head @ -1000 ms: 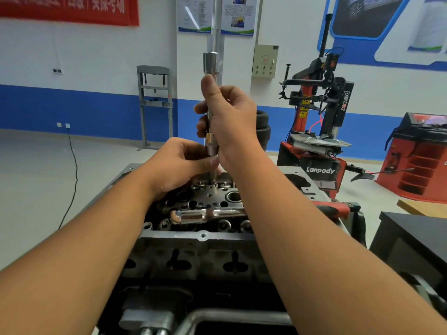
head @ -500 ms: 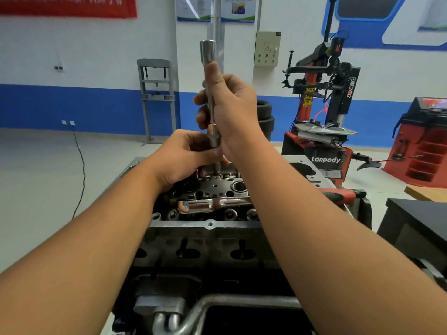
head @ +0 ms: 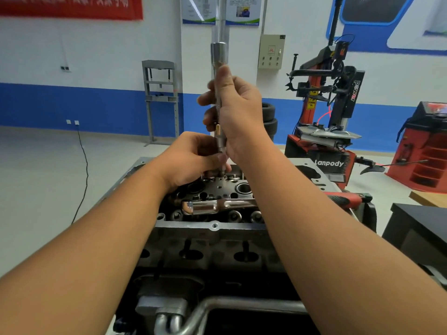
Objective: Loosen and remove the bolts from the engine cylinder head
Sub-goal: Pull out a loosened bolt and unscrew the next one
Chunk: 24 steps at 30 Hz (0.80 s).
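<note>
Fingers (head: 212, 163) of the left hand (head: 191, 160) pinch the tool's (head: 219, 100) foot on the engine head (head: 212, 189).
Beyond, the right hand (head: 237, 112) grips its shaft; any tilt could slip it off the hidden bolt.

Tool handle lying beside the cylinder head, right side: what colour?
Red with black sections; the tool handle lies right of the cylinder head, partly hidden by the right forearm. Head view.
</note>
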Each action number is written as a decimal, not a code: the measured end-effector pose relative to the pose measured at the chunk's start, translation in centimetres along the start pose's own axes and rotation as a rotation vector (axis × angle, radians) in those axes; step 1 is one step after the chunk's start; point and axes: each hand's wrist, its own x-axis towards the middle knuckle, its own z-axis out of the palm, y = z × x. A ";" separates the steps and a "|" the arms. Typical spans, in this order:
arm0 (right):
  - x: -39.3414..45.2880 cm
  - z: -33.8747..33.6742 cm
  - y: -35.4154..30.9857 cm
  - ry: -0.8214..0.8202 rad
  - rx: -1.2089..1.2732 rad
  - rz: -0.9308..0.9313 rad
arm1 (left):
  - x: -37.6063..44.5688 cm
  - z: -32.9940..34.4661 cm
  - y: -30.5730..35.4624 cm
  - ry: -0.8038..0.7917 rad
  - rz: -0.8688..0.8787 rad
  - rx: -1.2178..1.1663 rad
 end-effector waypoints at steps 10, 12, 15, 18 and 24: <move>-0.4 -0.2 -0.4 0.001 0.009 0.009 | -0.1 0.0 0.2 -0.027 -0.029 -0.003; -0.4 0.0 -0.5 -0.003 0.012 0.025 | -0.1 -0.1 0.1 -0.035 -0.025 0.007; -0.3 0.1 -0.4 -0.011 0.033 0.056 | -0.2 0.0 0.3 -0.002 -0.001 0.023; -0.3 0.0 -0.3 -0.021 0.019 0.055 | -0.4 0.2 0.6 0.028 0.009 0.022; -0.2 -0.1 -0.2 0.013 0.017 0.025 | -0.5 0.2 0.8 -0.041 -0.039 -0.027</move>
